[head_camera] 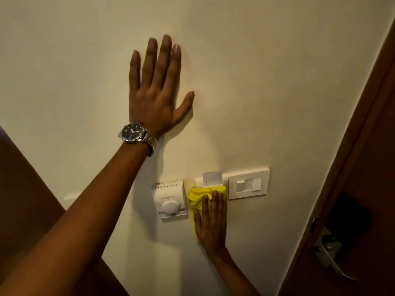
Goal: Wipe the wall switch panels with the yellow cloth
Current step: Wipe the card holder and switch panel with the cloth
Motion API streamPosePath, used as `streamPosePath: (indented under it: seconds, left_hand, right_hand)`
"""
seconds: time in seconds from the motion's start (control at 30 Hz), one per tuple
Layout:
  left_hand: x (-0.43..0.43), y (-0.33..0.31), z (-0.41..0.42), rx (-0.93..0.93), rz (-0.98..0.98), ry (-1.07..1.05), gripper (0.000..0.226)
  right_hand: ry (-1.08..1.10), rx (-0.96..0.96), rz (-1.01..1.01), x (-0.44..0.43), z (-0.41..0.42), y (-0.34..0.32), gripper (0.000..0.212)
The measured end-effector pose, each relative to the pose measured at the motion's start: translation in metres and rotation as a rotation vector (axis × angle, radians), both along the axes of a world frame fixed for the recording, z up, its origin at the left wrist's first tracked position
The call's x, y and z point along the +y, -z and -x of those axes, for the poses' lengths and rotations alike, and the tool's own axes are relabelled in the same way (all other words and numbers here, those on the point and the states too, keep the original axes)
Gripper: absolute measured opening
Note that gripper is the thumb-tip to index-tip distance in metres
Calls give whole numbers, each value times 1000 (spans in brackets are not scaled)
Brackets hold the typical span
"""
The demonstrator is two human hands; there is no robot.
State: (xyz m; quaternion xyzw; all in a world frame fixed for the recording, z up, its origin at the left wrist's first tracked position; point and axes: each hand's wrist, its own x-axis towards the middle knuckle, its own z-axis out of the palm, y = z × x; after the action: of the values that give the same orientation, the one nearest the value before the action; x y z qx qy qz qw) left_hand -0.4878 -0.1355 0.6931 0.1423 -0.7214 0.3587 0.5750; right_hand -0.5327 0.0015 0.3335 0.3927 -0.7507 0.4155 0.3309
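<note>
My right hand [210, 223] presses the yellow cloth [197, 198] flat against the wall, over the lower part of the key-card holder panel [211, 178], which has a white card standing in its slot. Immediately right of the cloth is a white switch panel [248, 184] with rocker switches. To the cloth's left hangs a white thermostat [170, 201] with a round dial. My left hand [157, 88] lies flat on the bare wall high above the panels, fingers spread, holding nothing, a wristwatch on its wrist.
A brown wooden door [350, 189] with a metal lever handle [333, 257] stands at the right, its frame close to the switch panel. A dark brown surface [27, 178] fills the lower left. Cream wall [256, 71] spreads above the panels.
</note>
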Motion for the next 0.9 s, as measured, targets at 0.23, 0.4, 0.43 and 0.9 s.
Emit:
streamPosePath:
  seconds: [0.23,0.4,0.43,0.9]
  left_hand:
    - [0,27,-4,41,-79,-43,75]
    - [2,38,-4,41,-122,-47,76]
    - [2,39,-5,40,-119,-53,75]
    - [-1,38,-2,72,-81,-40,74]
  right_hand:
    - [-8,4,-20,-3,7,-9,70]
    - [-58,78,-38,10,7,9,73]
    - [-50,114,-72,14,7,18,73]
    - [63,-9,-45,-6,-10,-1,70]
